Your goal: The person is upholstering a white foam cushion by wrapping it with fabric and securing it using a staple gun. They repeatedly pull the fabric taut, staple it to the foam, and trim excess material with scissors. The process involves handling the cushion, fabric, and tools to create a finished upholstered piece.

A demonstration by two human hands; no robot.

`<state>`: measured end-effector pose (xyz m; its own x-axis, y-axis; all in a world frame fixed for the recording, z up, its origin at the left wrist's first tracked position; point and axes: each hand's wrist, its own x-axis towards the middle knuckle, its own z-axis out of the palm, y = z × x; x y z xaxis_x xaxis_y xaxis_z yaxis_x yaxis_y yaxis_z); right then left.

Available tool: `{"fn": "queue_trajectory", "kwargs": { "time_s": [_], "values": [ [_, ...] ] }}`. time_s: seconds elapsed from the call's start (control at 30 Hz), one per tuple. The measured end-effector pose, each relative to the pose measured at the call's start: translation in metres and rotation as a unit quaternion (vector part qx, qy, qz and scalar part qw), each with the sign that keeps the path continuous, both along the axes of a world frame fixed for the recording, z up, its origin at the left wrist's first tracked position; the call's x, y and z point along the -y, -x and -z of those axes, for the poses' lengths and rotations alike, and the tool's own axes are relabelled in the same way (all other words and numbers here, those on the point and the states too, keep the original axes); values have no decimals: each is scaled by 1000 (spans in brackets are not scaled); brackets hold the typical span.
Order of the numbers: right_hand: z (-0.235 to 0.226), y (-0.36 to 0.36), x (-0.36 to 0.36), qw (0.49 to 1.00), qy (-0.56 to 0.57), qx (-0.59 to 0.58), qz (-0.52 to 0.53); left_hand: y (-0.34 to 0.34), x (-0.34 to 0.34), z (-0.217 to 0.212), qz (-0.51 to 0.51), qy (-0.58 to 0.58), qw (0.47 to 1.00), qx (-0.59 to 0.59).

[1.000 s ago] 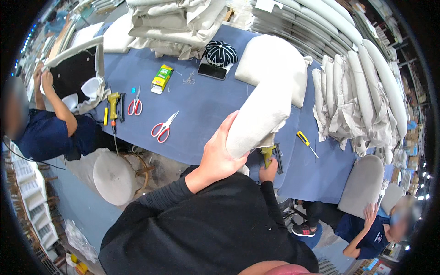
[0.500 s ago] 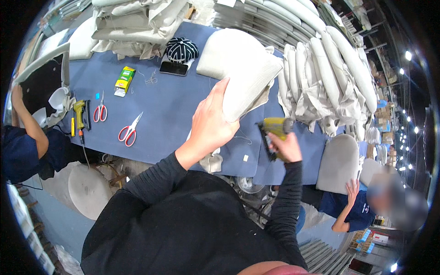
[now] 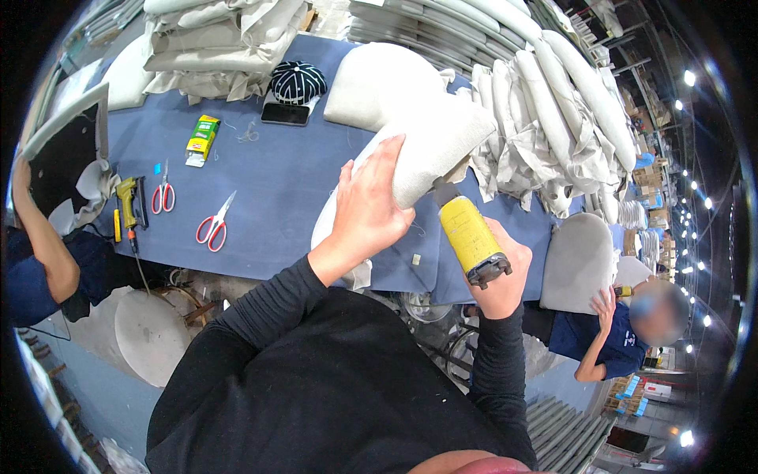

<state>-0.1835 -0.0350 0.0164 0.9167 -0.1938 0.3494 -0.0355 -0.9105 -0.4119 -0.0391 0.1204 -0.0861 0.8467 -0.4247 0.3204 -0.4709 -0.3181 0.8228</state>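
Observation:
My left hand [image 3: 367, 209] grips a padded chair panel [image 3: 442, 142] covered in pale cloth, thumb toward me and fingers over its upper side. The panel is tilted up above the blue table. In my right hand [image 3: 505, 272] is a yellow staple gun [image 3: 467, 233], its handle mostly hidden by the palm. The gun's nose meets the panel's right edge, next to a loose flap of cloth; whether it presses on it I cannot tell. Behind lies another pale padded panel [image 3: 371, 83].
On the blue table [image 3: 268, 182] lie red-handled scissors [image 3: 213, 229], a green-yellow box [image 3: 203, 142], a phone [image 3: 285, 114], a patterned cap [image 3: 298, 82] and another staple gun [image 3: 130, 204]. Stacked padded panels [image 3: 225, 51] stand behind. Co-workers' arms [image 3: 51, 237] show at both sides.
The staple gun has come up from low over the table to the panel's right edge, its nose now pointing away from me. The held panel has shifted and turned slightly.

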Motion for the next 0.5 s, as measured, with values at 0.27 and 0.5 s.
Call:
{"fn": "queue_trajectory", "kwargs": {
  "time_s": [0.27,0.5],
  "values": [
    [-2,0,5,999,35,24,-5,1,0,2,4,4,1000,-9],
    [-5,1,11,999,9,-30,6,3,-2,3,21,45,999,-6]
  ]
}}
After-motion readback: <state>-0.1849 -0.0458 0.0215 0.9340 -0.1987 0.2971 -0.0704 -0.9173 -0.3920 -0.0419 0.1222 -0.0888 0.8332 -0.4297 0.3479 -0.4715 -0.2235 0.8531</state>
